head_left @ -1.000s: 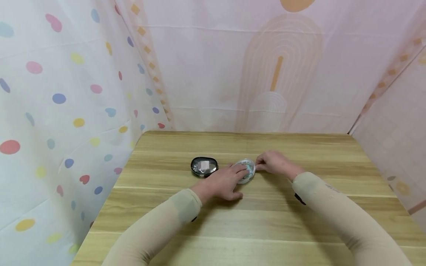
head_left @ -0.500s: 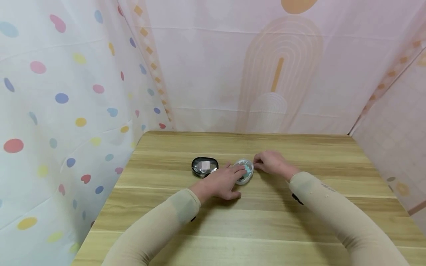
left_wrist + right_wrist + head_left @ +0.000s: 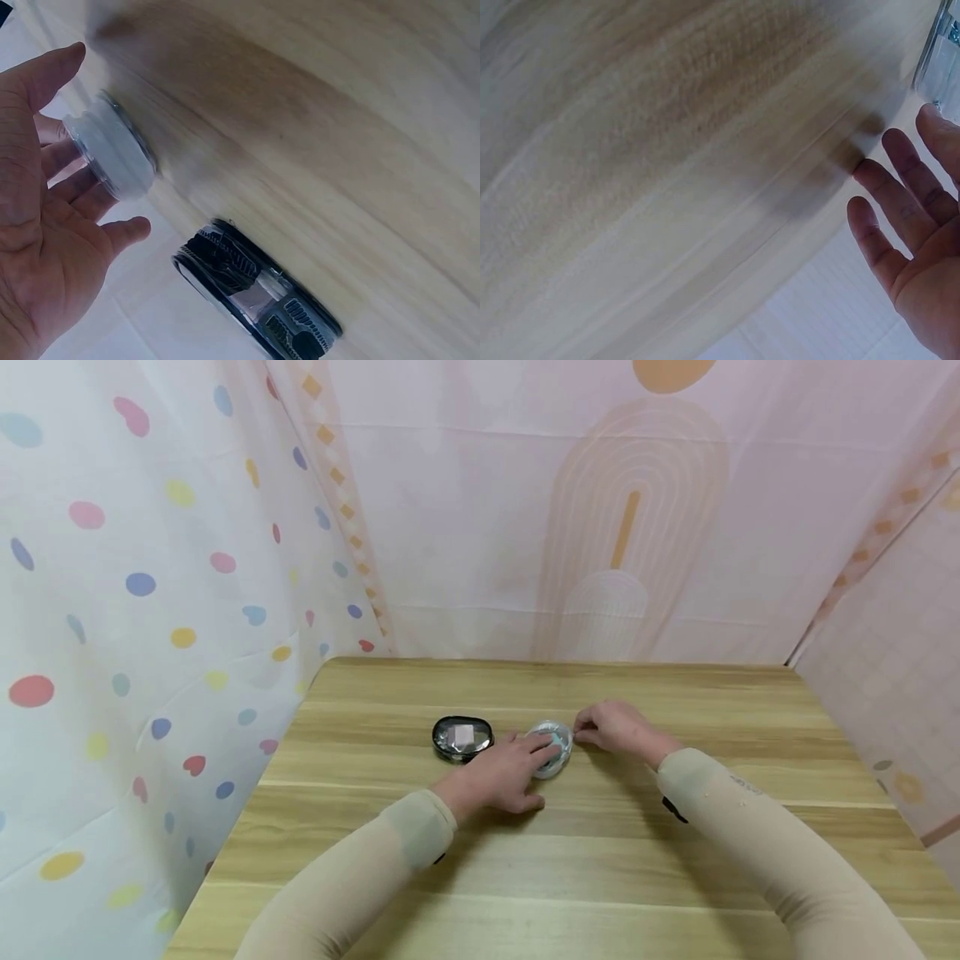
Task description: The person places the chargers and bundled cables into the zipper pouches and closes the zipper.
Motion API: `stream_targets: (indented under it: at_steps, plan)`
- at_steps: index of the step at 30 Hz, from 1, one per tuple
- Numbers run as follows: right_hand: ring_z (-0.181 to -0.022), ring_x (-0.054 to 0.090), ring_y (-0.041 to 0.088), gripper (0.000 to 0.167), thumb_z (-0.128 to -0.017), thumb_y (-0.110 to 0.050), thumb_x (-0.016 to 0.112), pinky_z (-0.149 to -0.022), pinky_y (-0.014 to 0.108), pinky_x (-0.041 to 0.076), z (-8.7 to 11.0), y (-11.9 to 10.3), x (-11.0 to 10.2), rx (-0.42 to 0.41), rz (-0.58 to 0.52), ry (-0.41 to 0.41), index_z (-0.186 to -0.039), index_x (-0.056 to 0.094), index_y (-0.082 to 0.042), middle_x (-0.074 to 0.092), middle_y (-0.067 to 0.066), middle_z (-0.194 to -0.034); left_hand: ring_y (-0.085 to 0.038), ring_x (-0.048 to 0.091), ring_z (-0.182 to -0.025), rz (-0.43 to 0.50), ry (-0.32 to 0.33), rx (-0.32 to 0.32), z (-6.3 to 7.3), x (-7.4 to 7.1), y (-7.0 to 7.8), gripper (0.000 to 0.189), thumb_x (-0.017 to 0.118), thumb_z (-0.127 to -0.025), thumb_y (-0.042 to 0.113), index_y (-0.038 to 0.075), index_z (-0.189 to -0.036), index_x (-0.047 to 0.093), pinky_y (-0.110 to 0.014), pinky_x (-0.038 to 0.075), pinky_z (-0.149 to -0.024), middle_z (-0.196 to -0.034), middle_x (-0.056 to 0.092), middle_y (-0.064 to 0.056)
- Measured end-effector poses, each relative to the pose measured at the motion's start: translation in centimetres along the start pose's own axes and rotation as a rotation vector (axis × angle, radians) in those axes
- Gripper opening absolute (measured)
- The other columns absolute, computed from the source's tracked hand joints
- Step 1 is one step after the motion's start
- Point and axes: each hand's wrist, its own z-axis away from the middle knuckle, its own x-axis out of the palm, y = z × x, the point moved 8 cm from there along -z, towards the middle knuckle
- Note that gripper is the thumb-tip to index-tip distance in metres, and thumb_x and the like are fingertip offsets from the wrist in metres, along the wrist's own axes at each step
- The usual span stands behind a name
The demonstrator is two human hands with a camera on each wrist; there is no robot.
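Left hand (image 3: 504,770) fingers (image 3: 64,161) straight on clear case (image 3: 552,747); right hand (image 3: 617,727) touching.

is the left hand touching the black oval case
No, the left hand rests its fingers on the small clear round container, while the black oval case lies apart, further to the left on the wooden table.

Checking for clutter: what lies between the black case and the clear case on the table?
Only the left hand, its fingers on the clear case; bare wood beside the black case. The head view shows it.
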Motion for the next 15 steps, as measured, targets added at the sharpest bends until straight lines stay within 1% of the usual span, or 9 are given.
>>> stream_targets:
  at_steps: [7, 12, 15]
  plan:
    - [-0.085, 0.072, 0.012, 0.009, -0.100, -0.021, 0.076, -0.080, 0.040, 0.061, 0.04, 0.23, 0.30, 0.009, -0.026, -0.004, -0.095, 0.082, -0.017, 0.082, -0.003, -0.094, -0.025, 0.043, -0.157, 0.005, 0.010, -0.009, 0.04, 0.15, -0.03, 0.087, 0.074, -0.096, 0.049, 0.015, -0.166, 0.037, -0.055, 0.035, -0.130, -0.171, 0.040, -0.010]
    - [-0.089, 0.075, 0.014, 0.008, -0.099, -0.019, 0.077, -0.083, 0.042, 0.063, 0.12, 0.15, 0.28, -0.027, -0.019, -0.006, -0.094, 0.082, -0.016, 0.082, -0.003, -0.095, -0.027, 0.044, -0.156, 0.016, 0.004, -0.017, -0.04, 0.10, -0.07, 0.086, 0.074, -0.096, 0.048, 0.015, -0.166, 0.038, -0.055, 0.035, -0.130, -0.171, 0.040, -0.010]
    - [-0.089, 0.074, 0.014, 0.007, -0.099, -0.017, 0.077, -0.084, 0.042, 0.063, 0.25, -0.16, 0.35, -0.052, -0.024, -0.027, -0.093, 0.081, -0.016, 0.081, -0.003, -0.095, -0.029, 0.044, -0.156, 0.024, -0.003, -0.027, 0.08, -0.03, -0.07, 0.086, 0.075, -0.096, 0.047, 0.015, -0.167, 0.037, -0.055, 0.035, -0.130, -0.171, 0.040, -0.010]
